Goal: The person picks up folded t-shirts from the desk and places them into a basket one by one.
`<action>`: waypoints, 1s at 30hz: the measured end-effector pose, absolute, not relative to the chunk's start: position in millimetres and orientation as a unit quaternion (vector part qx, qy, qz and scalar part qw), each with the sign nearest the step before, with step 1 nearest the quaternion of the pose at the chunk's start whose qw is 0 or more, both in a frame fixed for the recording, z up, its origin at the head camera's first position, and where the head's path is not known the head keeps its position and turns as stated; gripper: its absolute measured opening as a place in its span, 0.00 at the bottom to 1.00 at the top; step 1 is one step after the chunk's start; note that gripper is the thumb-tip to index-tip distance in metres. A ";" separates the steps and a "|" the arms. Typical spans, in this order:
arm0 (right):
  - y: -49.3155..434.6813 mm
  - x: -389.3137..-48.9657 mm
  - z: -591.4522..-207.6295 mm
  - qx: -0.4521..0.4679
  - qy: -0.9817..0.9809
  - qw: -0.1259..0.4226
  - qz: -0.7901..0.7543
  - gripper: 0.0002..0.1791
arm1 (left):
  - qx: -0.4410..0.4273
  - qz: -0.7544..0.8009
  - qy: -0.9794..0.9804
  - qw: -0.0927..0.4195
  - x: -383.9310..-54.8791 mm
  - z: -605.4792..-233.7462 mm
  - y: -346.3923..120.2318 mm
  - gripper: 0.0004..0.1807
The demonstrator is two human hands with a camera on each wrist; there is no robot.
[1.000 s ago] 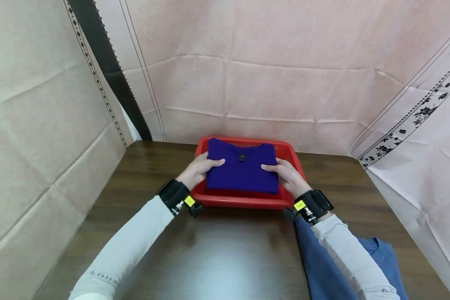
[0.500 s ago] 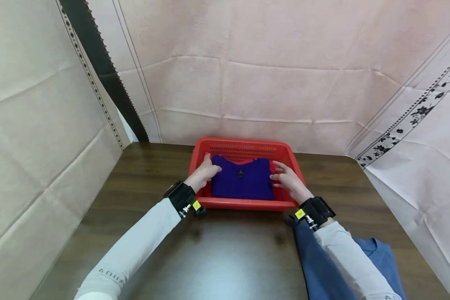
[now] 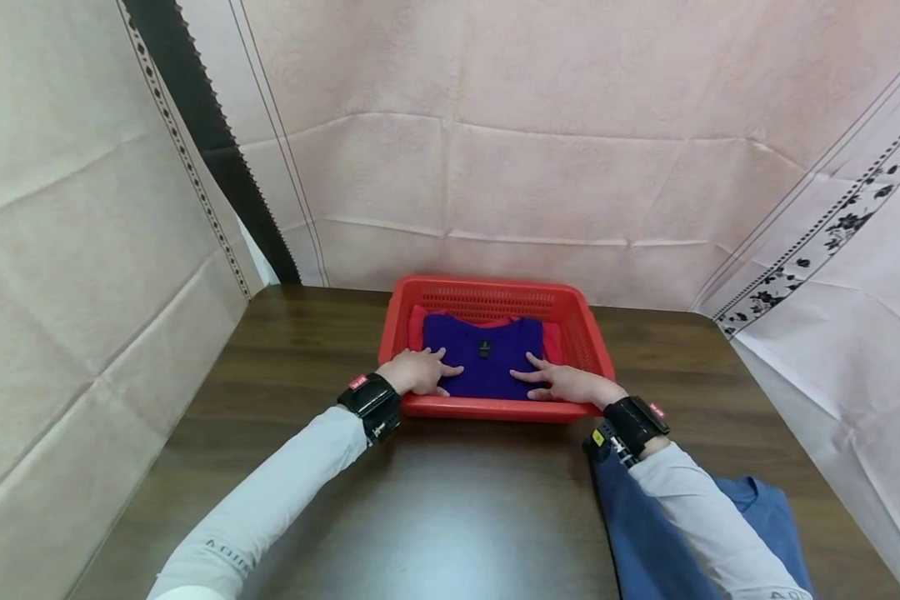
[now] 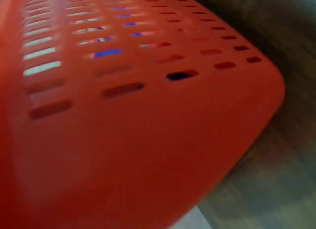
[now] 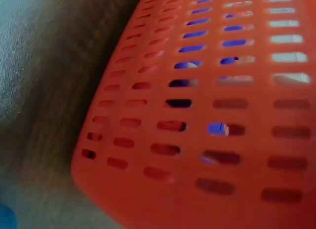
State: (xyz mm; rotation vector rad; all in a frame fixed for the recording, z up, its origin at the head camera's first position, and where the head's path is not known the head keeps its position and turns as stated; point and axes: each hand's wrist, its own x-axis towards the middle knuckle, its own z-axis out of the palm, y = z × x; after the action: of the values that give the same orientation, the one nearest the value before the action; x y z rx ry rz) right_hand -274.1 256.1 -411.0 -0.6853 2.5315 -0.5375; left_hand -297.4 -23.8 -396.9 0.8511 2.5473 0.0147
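Observation:
A folded purple shirt [image 3: 483, 371] with a dark neck label lies inside the red plastic basket [image 3: 495, 408], on top of a red cloth [image 3: 552, 343] that shows at its sides and neckline. My left hand [image 3: 418, 371] rests on the shirt's left front part, fingers spread. On the right front part rests my right hand [image 3: 558, 382], its fingers also spread and straight. Both wrist views are filled by the slotted outer wall of the basket [image 4: 148, 140], with purple glimpsed through the slots; the hands themselves are hidden there.
A blue shirt [image 3: 765, 517] lies on the wooden table [image 3: 330, 333] at the front right, partly under my right forearm. Pale patterned cloth sheets [image 3: 532, 183] hang behind the table and along both sides.
The purple shirt was lowered into the basket and released. Both hands then moved from its side edges to its front part, where they lie flat with spread fingers.

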 end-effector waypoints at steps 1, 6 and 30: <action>256.1 -274.2 -411.0 -0.248 0.920 0.234 -0.193 0.30 | 0.307 0.004 0.924 0.226 -297.1 -396.3 -23.3 0.31; 257.1 -266.7 -401.1 -0.230 0.946 0.148 -0.173 0.26 | 0.302 0.059 0.940 0.149 -291.6 -390.1 -20.1 0.23; 399.1 -86.2 -391.6 0.026 0.974 -0.199 -0.105 0.20 | 0.357 0.232 0.898 -0.105 -144.2 -428.9 103.7 0.09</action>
State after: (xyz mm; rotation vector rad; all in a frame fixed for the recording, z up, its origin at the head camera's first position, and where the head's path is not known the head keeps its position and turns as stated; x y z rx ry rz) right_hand -86.2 399.1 -391.6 0.0957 3.5204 -0.3791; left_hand -144.2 103.7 -428.9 1.2044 3.0284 0.7833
